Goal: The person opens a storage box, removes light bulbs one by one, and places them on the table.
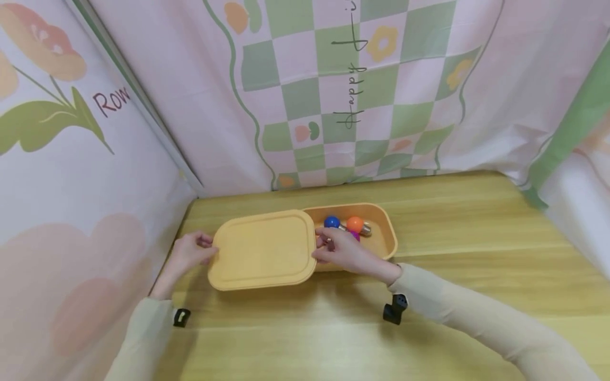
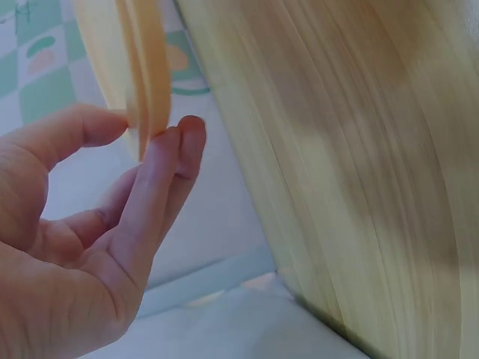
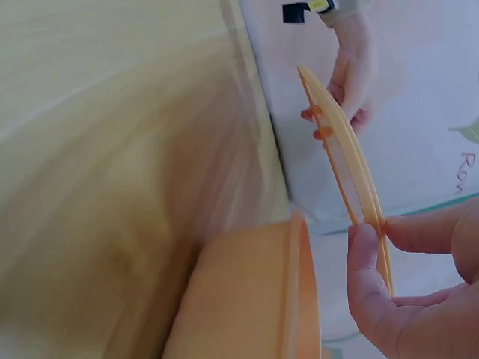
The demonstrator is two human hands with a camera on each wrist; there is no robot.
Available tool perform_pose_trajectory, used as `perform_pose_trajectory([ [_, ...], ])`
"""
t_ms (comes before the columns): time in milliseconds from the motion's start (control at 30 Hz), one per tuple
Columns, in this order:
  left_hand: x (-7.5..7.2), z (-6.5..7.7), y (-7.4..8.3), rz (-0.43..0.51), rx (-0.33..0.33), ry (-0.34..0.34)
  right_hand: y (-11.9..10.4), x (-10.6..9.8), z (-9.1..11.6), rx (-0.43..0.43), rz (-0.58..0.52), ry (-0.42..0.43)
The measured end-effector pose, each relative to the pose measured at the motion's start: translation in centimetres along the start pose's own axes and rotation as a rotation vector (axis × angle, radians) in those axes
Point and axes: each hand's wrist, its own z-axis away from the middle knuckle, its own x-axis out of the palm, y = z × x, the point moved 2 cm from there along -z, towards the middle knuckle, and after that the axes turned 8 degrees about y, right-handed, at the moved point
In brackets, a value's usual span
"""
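So, left hand (image 1: 187,252) and right hand (image 1: 340,250) in pinches at opposite ends of a yellow lid (image 1: 262,251)

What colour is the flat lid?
The lid is light yellow-orange, best seen in the head view.

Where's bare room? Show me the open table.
Free: table right of the box, beyond the right sleeve; also the near stretch between it and the left sleeve. Crowded: around the lid, left hand and right hand pinching its ends.

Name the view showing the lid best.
Head view: nearly all of the lid, its broad face visible. Left wrist shows only one end, edge-on, pinched by the left hand; right wrist, a narrow edge-on profile, pinched by the right hand.
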Motion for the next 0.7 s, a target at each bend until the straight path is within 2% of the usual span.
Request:
perform_pose_trajectory([
  [100, -0.3, 0.0, -0.6, -0.004, -0.025, -0.023, -0.3, 0.7, 0.0, -0.052, 0.060, -0.008],
  [233, -0.8, 0.2, -1.2, -0.013, -0.032, -0.055, -0.6, 1.6, 0.1, -0.058, 0.119, -0.010],
  [467, -1.8, 0.5, -1.8, -0.040, -0.041, -0.090, -1.2, 3.3, 0.2, -0.058, 0.108, -0.020],
  [700, -2.5, 0.8, -2.8, -0.012, -0.074, -0.114, -1.7, 4.5, 0.0, -0.082, 0.079, -0.048],
])
